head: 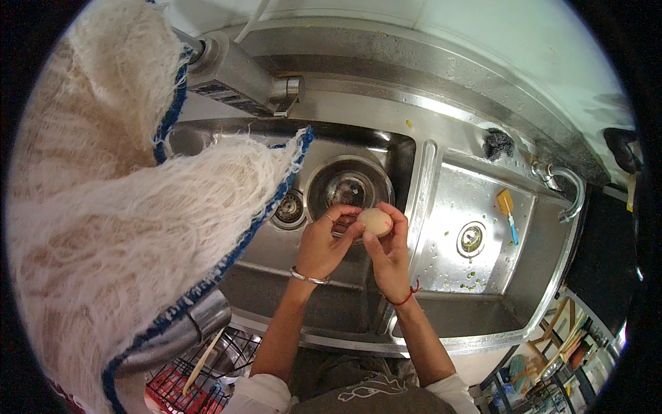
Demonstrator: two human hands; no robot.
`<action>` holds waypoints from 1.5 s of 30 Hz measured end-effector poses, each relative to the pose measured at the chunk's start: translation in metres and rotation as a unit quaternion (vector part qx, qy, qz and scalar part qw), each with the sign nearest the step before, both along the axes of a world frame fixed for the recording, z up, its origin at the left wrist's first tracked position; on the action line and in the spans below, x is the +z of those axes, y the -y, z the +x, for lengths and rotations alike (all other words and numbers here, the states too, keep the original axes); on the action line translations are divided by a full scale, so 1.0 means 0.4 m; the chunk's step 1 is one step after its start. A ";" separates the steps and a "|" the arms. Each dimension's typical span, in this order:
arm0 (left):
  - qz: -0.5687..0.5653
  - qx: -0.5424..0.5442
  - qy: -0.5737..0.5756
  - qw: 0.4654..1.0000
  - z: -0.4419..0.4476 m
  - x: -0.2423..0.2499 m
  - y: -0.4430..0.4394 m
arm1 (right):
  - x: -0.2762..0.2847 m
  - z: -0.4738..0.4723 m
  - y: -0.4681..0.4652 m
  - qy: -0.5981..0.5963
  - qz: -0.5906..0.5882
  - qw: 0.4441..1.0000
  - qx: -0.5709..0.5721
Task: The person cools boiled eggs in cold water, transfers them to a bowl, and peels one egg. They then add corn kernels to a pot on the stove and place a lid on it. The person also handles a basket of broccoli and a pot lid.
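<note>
A pale egg with a small reddish mark on its shell is held between the fingertips of my left hand and my right hand. The left thumb and fingers touch its left side; the right thumb and fingers hold it from the right and below. Under the hands, a round metal bowl stands in the left basin of the stainless steel sink. Its inside is shiny, and its near part is partly hidden by my hands. Beside the bowl lies the basin's drain strainer.
A frayed white cloth with a blue edge hangs close on the left. Behind it shows a faucet. The right basin holds a yellow-headed brush or spatula, green scraps and a drain. A wire rack stands at lower left.
</note>
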State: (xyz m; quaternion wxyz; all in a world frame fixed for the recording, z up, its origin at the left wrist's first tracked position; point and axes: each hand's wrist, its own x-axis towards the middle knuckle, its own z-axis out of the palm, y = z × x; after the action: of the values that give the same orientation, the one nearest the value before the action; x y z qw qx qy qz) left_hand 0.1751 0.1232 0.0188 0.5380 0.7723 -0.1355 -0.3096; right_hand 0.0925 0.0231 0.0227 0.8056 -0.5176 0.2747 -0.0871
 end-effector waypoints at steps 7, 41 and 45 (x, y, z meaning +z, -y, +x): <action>0.060 -0.001 0.042 0.997 -0.018 -0.004 -0.013 | -0.029 -0.005 -0.041 -0.028 -0.074 0.997 -0.019; 0.090 -0.069 0.265 0.958 0.023 -0.033 -0.015 | -0.010 -0.037 0.003 -0.033 0.000 0.999 0.014; 0.118 -0.078 0.321 0.937 0.025 -0.031 -0.014 | -0.013 -0.031 0.009 -0.020 -0.020 0.999 0.014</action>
State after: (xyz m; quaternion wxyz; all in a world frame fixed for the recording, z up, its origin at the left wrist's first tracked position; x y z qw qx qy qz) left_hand 0.1853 0.1288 0.0064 0.3454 0.8753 -0.3234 -0.1002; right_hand 0.0802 0.0193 0.0177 0.7906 -0.5394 0.2811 -0.0709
